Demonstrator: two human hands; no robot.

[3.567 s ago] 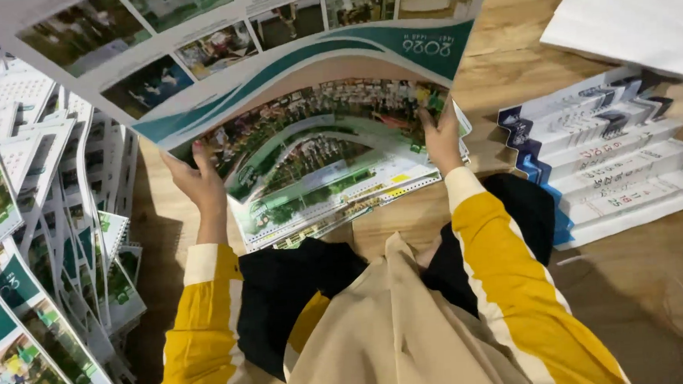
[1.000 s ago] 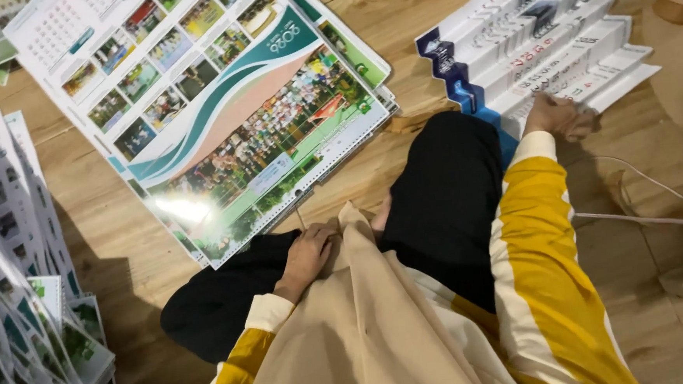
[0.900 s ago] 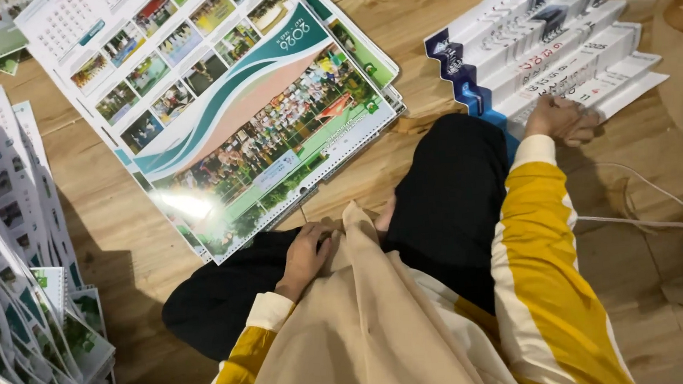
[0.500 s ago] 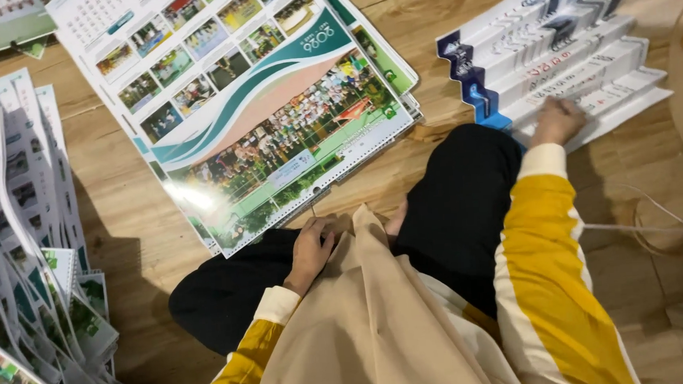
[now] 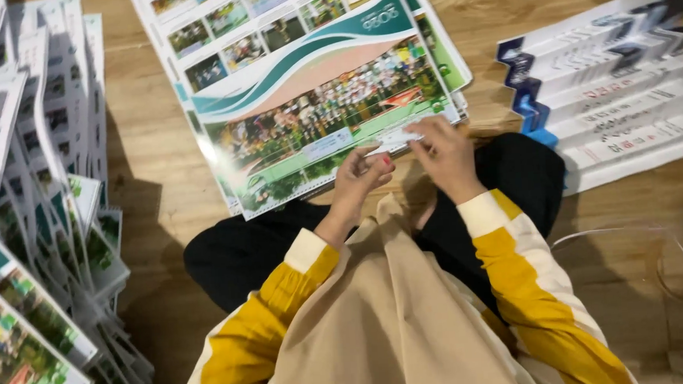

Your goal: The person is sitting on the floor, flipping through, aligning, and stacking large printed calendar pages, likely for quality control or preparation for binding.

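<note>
Left hand: the left hand (image 5: pixel 360 182) is raised over the lap, fingers pinched on the left end of a narrow white paper strip (image 5: pixel 396 141).
Right hand: the right hand (image 5: pixel 447 157) sits close beside it, fingertips closed on the right part of the same strip; the two hands are together, almost touching.
Where the strip is: held just above the near edge of the printed calendar sheet (image 5: pixel 305 85), at that sheet's near right corner.
Long axis of the strip: it runs left to right across the view, tilted slightly up toward the right, roughly along the sheet's near edge.
Which way it lies from the hands: just beyond the fingertips, on the far side of both; neither hand is clearly nearer, since each grips one part.
Which way it points: its ends look alike, so a leading end cannot be told.
Calendar sheet: lies flat on the wooden floor (image 5: pixel 150 179), on top of other sheets, its long axis running near-left to far-right.
Right side: a fanned stack of white and blue strips (image 5: pixel 626 115) lies well apart from the hands.
Left side: rows of overlapped printed sheets (image 5: pixel 32 231) cover the floor.
</note>
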